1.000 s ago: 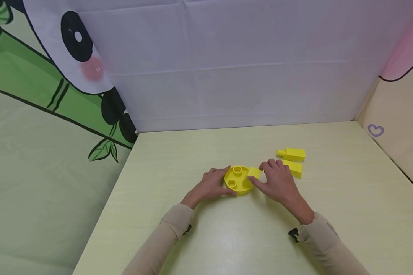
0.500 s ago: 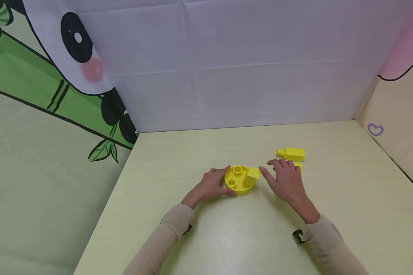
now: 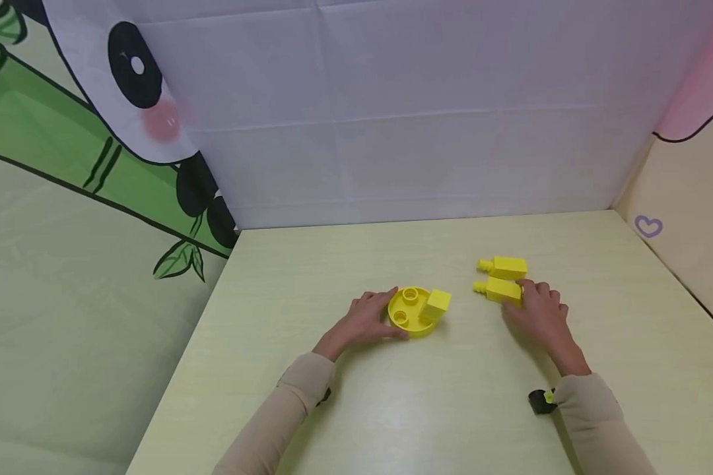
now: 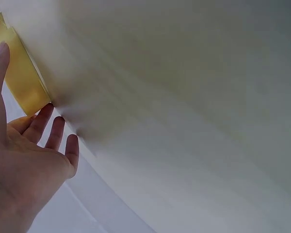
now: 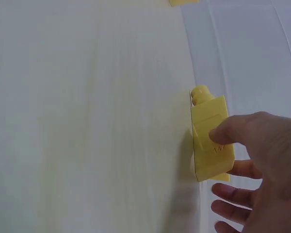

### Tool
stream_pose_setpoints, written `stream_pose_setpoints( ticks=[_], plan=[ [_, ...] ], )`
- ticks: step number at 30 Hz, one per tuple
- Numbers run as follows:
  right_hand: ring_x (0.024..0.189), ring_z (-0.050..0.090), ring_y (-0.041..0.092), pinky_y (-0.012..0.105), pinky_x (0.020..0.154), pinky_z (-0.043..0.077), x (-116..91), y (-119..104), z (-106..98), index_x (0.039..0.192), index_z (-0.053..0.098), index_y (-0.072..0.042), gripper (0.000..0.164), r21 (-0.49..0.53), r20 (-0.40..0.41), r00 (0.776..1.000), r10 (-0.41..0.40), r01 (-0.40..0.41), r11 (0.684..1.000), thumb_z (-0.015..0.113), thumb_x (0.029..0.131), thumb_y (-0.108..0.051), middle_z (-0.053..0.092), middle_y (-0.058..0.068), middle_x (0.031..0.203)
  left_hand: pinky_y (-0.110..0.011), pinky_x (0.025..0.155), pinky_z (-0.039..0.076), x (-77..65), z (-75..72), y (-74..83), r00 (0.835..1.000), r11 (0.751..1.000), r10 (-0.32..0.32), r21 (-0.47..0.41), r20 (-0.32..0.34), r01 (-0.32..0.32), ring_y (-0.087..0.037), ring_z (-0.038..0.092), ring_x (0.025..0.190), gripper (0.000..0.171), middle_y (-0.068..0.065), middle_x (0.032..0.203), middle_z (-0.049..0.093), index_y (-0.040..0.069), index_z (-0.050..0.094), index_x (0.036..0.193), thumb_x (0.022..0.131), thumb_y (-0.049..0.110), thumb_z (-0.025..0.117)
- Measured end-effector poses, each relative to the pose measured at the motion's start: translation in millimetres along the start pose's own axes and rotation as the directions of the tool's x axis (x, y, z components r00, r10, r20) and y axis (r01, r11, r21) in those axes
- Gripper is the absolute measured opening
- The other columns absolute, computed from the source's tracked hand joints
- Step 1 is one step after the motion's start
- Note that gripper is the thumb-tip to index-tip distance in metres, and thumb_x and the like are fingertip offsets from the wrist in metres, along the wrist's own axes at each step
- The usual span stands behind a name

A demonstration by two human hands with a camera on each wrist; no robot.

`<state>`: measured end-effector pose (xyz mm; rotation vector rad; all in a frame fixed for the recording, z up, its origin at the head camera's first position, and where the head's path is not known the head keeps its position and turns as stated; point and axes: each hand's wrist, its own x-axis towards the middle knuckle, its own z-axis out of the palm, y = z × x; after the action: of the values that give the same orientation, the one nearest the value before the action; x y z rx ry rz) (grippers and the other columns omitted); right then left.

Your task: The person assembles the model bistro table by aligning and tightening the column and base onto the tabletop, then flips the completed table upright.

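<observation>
A round yellow base (image 3: 412,323) with raised ring sockets lies on the table. One yellow block (image 3: 435,306) stands tilted in its right side. My left hand (image 3: 365,320) holds the base by its left rim, thumb at the near side and fingers at the far side; the left wrist view shows the base's side wall (image 4: 22,73) between them. Farther right, my right hand (image 3: 543,316) pinches the blunt end of a second yellow block with a knobbed tip (image 3: 499,289). In the right wrist view the thumb presses on that block's marked face (image 5: 206,155).
A third knobbed yellow block (image 3: 509,267) lies just beyond the one in my right hand. The pale table (image 3: 416,409) meets a light cloth wall (image 3: 422,165) at the back, with printed cloth (image 3: 83,316) at the left.
My right hand has let go of the block on the base and moved right, and now pinches the nearer loose block. The left hand has stayed at the base.
</observation>
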<state>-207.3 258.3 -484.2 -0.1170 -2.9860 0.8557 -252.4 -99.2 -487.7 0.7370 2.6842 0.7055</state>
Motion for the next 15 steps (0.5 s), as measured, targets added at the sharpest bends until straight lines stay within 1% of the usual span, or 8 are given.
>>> stream_pose_setpoints(
  ticks=[3,6,8,11,15],
  plan=[
    [0.121,0.030,0.061,0.074,0.092,0.026,-1,-1,0,0.137,0.045,0.015,0.057,-0.003,-0.029,1.000,-0.007,0.007,1.000,0.058,0.100,-0.027,0.036,0.042,0.133,-0.053,0.113,0.027,-0.5,-0.5,0.4,1.000,1.000,-0.002,-0.003,0.001,0.002,-0.031,0.038,0.140,0.105,-0.006,0.160,0.044,0.012,0.030,0.164,0.084,0.057,0.081],
    [0.119,0.032,0.059,0.073,0.091,0.028,-1,-5,1,0.130,0.051,0.015,0.055,-0.005,-0.073,0.997,-0.032,0.032,0.999,0.065,0.098,-0.027,0.038,0.040,0.130,-0.053,0.113,0.028,-0.8,-0.9,0.8,1.000,1.000,-0.007,0.000,0.000,0.007,-0.031,0.038,0.140,0.105,-0.006,0.159,0.045,0.013,0.030,0.164,0.084,0.058,0.081],
    [0.117,0.034,0.057,0.071,0.091,0.029,0,-9,0,0.127,0.053,0.015,0.055,0.007,-0.109,0.992,-0.062,0.063,0.998,0.069,0.097,-0.029,0.040,0.038,0.127,-0.052,0.113,0.028,-0.9,-1.2,0.9,1.000,1.000,-0.007,0.001,0.000,0.007,-0.031,0.038,0.140,0.105,-0.006,0.159,0.045,0.013,0.030,0.164,0.084,0.058,0.081],
    [0.114,0.038,0.054,0.069,0.090,0.030,3,-21,-2,0.123,0.057,0.014,0.053,0.053,-0.168,0.977,-0.132,0.143,0.988,0.073,0.095,-0.028,0.044,0.034,0.123,-0.052,0.113,0.027,-1.2,-1.2,0.0,1.000,1.000,-0.007,-0.003,0.005,0.007,-0.030,0.038,0.140,0.105,-0.006,0.159,0.045,0.013,0.030,0.164,0.084,0.058,0.081],
    [0.110,0.041,0.049,0.062,0.088,0.034,10,-44,-9,0.120,0.060,0.013,0.047,0.124,-0.210,0.945,-0.250,0.279,0.952,0.076,0.093,-0.022,0.047,0.030,0.118,-0.052,0.114,0.027,-1.2,-0.7,-1.3,1.000,1.000,-0.001,-0.005,0.005,0.001,-0.030,0.038,0.140,0.105,-0.006,0.160,0.044,0.013,0.030,0.164,0.084,0.059,0.080]
  ],
)
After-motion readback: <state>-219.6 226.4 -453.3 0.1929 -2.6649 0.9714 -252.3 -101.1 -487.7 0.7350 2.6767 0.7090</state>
